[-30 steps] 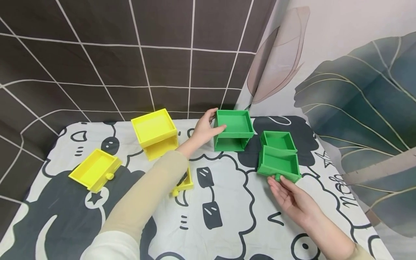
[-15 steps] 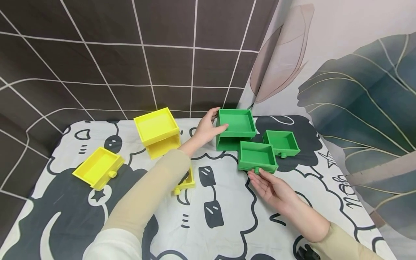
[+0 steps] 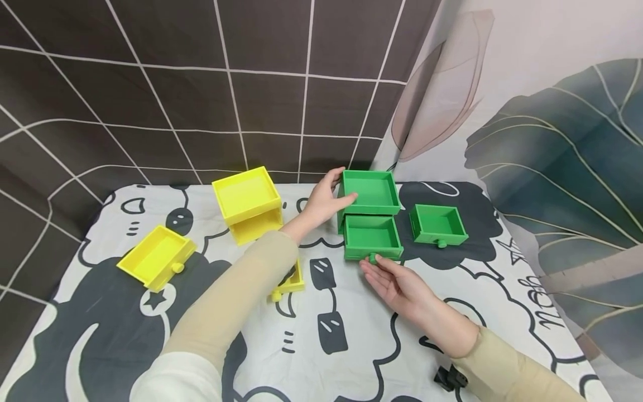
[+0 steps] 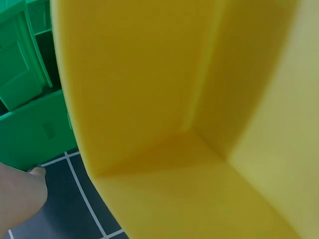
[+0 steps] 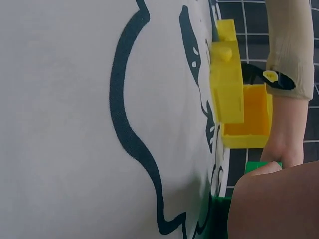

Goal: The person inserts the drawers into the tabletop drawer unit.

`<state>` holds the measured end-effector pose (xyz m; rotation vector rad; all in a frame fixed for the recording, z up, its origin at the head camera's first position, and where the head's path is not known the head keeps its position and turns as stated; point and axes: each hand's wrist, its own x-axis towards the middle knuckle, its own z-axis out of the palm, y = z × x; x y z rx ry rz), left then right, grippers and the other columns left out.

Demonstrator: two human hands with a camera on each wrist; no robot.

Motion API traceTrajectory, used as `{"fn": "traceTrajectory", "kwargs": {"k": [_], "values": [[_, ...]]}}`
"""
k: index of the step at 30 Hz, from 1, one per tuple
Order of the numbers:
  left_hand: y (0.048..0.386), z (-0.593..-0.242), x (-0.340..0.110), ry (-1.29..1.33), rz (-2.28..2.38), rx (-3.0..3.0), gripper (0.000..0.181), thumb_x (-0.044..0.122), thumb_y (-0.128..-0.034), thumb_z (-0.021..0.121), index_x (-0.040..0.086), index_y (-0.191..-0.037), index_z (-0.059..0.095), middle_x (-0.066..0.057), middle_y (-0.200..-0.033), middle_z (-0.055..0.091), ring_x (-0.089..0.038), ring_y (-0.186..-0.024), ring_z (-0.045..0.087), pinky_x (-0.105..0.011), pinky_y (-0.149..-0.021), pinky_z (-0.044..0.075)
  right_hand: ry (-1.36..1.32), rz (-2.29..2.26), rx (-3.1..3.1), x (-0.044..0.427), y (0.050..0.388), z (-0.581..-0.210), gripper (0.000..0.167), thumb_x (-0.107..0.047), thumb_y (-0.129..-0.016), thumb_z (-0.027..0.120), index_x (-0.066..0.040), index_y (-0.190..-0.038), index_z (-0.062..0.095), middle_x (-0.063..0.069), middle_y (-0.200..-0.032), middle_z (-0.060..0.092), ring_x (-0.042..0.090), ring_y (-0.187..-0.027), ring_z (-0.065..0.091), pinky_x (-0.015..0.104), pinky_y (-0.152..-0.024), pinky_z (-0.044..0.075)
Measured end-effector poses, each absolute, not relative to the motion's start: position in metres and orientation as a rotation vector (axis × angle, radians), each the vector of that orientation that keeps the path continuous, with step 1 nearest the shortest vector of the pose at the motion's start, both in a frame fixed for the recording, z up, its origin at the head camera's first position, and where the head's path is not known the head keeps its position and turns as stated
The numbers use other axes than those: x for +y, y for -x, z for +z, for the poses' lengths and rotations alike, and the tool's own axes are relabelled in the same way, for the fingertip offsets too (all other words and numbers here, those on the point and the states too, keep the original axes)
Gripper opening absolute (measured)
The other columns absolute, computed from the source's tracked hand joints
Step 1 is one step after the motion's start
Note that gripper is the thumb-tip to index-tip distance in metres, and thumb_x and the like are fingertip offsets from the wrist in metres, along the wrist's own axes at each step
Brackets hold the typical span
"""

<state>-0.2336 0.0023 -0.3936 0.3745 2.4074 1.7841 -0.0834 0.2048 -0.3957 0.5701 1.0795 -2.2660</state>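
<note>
At the bottom centre of the frame we see the pale left sleeve, and at lower right the right sleeve, with a small black device (image 3: 450, 378) beside it. Just right of centre, the right hand (image 3: 402, 287) pinches the knob (image 3: 372, 258) of a green drawer (image 3: 373, 237) between thumb and forefinger, its other fingers extended below. Left of that, the left forearm partly hides a yellow drawer (image 3: 296, 280); a second yellow drawer (image 3: 156, 255) lies at centre left, knob toward lower right.

The green drawer stands at the front of the green cabinet (image 3: 370, 192), below its tray-like top; we cannot tell how far inside it reaches. The left hand (image 3: 321, 204) grips the cabinet's left side, thumb over the top edge. Right of it lies another green drawer (image 3: 439, 223), apart. Left of centre stands the yellow cabinet (image 3: 247, 198), its lower compartment facing us. Beyond, a dark gridded cloth (image 3: 266, 103) fills the upper left.
</note>
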Motion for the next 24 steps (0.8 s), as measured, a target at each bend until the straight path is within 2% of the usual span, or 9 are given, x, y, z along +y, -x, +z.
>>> {"fn": "traceTrajectory", "kwargs": {"k": [24], "values": [[0.2339, -0.3951, 0.0037, -0.378, 1.81, 2.393, 0.076, 0.015, -0.0989, 0.074, 0.005, -0.164, 0.035, -0.018, -0.162, 0.048, -0.031, -0.155, 0.043, -0.037, -0.134, 0.034, -0.583, -2.309, 1.053, 0.2037, 0.0923, -0.3948, 0.033, -0.015, -0.115, 0.043, -0.012, -0.095, 0.07, 0.002, -0.095, 0.081, 0.009, -0.092, 0.079, 0.019, -0.089, 0.065]]}}
